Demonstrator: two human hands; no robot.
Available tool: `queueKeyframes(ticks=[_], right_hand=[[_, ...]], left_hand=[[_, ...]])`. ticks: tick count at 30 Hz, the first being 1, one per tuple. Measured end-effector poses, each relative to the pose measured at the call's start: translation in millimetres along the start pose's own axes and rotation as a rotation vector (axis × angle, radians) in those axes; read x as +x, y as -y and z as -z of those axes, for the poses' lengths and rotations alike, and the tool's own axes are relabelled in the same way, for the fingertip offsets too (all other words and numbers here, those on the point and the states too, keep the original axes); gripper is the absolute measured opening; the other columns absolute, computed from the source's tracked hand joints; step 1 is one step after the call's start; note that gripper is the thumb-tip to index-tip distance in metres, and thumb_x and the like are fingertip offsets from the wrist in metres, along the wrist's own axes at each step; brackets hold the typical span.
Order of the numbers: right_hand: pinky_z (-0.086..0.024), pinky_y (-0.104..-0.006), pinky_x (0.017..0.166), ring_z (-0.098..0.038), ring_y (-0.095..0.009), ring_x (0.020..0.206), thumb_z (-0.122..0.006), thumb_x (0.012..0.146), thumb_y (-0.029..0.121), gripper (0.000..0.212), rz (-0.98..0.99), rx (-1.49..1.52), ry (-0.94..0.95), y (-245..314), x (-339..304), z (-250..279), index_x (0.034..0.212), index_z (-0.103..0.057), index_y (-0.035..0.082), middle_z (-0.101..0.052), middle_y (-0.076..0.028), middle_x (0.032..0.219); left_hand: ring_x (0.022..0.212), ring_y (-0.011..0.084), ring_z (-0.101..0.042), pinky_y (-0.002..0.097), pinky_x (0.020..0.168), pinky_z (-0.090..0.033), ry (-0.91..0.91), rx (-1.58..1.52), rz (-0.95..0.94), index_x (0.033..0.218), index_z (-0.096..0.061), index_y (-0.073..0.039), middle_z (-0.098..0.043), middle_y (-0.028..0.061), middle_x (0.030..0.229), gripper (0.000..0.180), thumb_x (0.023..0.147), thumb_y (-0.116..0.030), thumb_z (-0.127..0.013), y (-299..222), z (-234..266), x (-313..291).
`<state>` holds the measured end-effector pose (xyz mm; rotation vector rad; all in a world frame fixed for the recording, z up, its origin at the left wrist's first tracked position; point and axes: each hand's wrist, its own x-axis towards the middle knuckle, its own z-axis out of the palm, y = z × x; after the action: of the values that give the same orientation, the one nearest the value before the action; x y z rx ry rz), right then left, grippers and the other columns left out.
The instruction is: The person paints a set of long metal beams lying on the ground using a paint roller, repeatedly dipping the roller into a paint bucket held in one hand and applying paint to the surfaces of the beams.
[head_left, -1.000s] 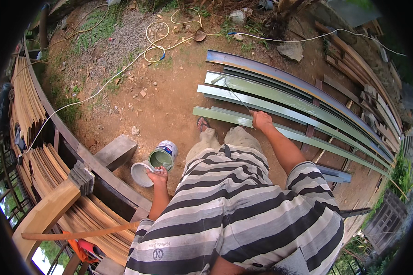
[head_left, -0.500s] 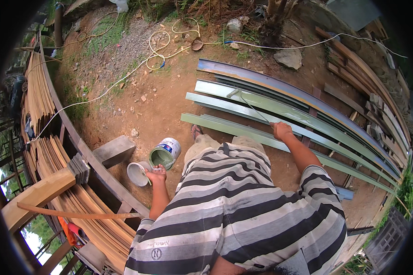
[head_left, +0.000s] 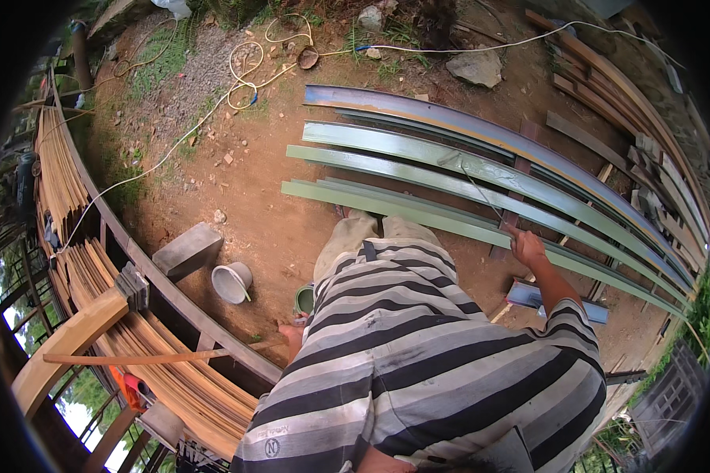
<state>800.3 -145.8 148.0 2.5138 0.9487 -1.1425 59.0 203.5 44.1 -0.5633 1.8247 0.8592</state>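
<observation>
Paint can [head_left: 304,295] — mostly hidden by the striped shirt [head_left: 418,347].

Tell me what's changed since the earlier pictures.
The right hand has moved the roller rightward along one of the green beams, keeping its grip. The left hand and the paint can have shifted right, away from the bucket; whether that hand holds the can is unclear. The bucket, the block beside it and the green beams stayed put.
</observation>
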Motion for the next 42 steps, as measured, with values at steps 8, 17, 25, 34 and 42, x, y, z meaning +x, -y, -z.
queueKeyframes(ticks=[8, 17, 25, 34, 42], right_hand=[[-0.053, -0.0526, 0.095, -0.068, -0.043, 0.104, -0.052, 0.092, 0.022, 0.058, 0.05, 0.094, -0.018, 93, 35, -3, 0.149, -0.05, 0.03, -0.071, -0.025, 0.11], [-0.053, -0.0512, 0.097, -0.068, -0.04, 0.106, -0.026, 0.101, 0.024, 0.053, -0.048, -0.112, -0.054, -60, 22, -5, 0.144, -0.056, 0.036, -0.07, -0.023, 0.112], [-0.051, -0.0527, 0.1, -0.065, -0.04, 0.113, -0.051, 0.093, 0.023, 0.054, -0.184, -0.124, 0.016, -183, -34, 22, 0.146, -0.054, 0.034, -0.069, -0.023, 0.117], [-0.049, -0.0526, 0.101, -0.063, -0.04, 0.116, -0.056, 0.096, 0.027, 0.053, -0.1, 0.105, 0.038, -78, -36, 13, 0.148, -0.051, 0.03, -0.069, -0.023, 0.117], [-0.053, -0.0533, 0.092, -0.067, -0.043, 0.104, -0.054, 0.092, 0.022, 0.056, 0.088, 0.202, -0.096, 98, 38, -17, 0.148, -0.051, 0.028, -0.071, -0.023, 0.11]], left_hand=[[0.082, 0.0335, -0.052, 0.0504, 0.071, -0.051, 0.03, 0.061, 0.04, 0.091, -0.044, -0.005, -0.054, 0.0187, 0.095, 0.071, 0.09, -0.076, -0.043, 17, 12, 10], [0.078, 0.0233, -0.053, 0.0402, 0.074, -0.055, 0.127, 0.005, -0.148, 0.1, -0.05, -0.005, -0.052, 0.0083, 0.087, 0.068, 0.09, -0.072, -0.053, 23, -85, -105], [0.084, 0.0258, -0.056, 0.0402, 0.078, -0.054, 0.347, 0.078, -0.209, 0.099, -0.048, -0.003, -0.051, 0.0094, 0.09, 0.066, 0.095, -0.068, -0.047, 32, -151, -168], [0.085, 0.0263, -0.056, 0.0404, 0.078, -0.054, 0.346, 0.115, -0.156, 0.092, -0.048, -0.005, -0.052, 0.008, 0.089, 0.065, 0.094, -0.07, -0.047, 53, -171, -164], [0.083, 0.0251, -0.054, 0.0383, 0.075, -0.053, 0.194, 0.171, -0.106, 0.098, -0.048, -0.005, -0.052, 0.0079, 0.095, 0.068, 0.091, -0.073, -0.05, 65, -171, -150]])
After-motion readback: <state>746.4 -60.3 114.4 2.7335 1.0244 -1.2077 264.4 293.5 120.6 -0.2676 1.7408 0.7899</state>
